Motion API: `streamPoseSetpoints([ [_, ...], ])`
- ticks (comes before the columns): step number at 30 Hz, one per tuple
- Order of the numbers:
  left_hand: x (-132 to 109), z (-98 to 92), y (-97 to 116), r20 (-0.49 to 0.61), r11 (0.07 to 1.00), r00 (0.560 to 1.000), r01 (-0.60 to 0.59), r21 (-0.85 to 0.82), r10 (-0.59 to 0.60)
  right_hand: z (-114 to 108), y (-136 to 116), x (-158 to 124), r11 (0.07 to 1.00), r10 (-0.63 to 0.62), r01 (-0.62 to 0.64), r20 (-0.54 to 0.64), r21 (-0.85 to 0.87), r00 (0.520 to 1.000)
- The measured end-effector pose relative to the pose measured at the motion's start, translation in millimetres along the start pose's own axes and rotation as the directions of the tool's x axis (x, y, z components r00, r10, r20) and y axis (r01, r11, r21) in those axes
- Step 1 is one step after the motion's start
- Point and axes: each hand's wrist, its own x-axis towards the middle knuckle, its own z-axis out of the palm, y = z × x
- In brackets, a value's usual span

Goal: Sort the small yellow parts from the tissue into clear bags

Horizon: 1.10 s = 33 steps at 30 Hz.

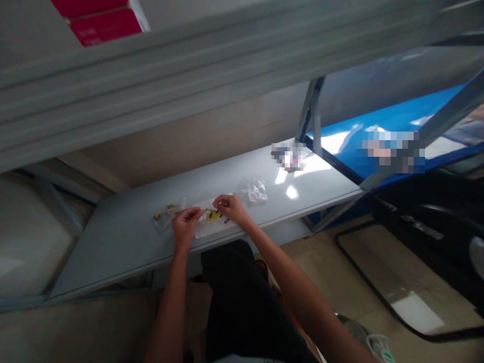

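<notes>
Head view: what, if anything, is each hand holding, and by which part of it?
Cannot be told: the left hand and right hand are beside small yellow pieces, but any grip is too blurred to read.

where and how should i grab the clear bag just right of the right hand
Probably pinch the bag by its crumpled right end, from above and the right: it lies on the table, folds there look catchable, and the right hand is to its left.

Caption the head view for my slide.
Left hand and right hand beside small yellow pieces on a white sheet, clear plastic bags on either side.
</notes>
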Motion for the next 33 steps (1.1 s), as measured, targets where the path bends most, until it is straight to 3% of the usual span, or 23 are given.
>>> streamPoseSetpoints([
  [8,3,4.9,-7,-0.107,0.996,0.994,0.003,-0.09,-0.013,1,1,-2,0.999,0.001,-0.001,0.018,0.032,1.0],
  [14,2,6.7,-9,-0.036,0.992,0.999,0.013,-0.125,-0.017,0,-3,-4,0.999,0.036,-0.036,0.038,0.006,0.999],
  [19,2,8.4,-11,-0.094,0.991,0.995,0.018,-0.135,-0.031,0,-3,-4,0.999,-0.014,0.014,-0.002,-0.031,1.0],
  [21,3,5.0,-7,-0.091,0.996,0.996,-0.006,-0.084,-0.002,1,-1,-3,0.999,-0.031,0.03,-0.047,-0.011,0.998],
  [24,4,-9.6,-1,-0.097,0.986,0.99,-0.091,0.142,0.105,2,2,-3,0.997,-0.017,0.032,-0.211,0.069,0.977],
  [26,6,-25.6,0,-0.124,0.927,0.972,-0.149,0.344,0.202,0,2,-3,0.993,0.029,0.015,-0.369,0.115,0.929],
  [29,8,-53.6,-5,-0.095,0.798,0.95,-0.192,0.572,0.297,-6,2,-4,0.992,0.095,-0.022,-0.607,0.127,0.789],
  [33,6,-83.6,-20,-0.021,0.715,0.967,-0.174,0.677,0.254,-15,2,-5,0.995,0.089,-0.085,-0.808,0.048,0.583],
])
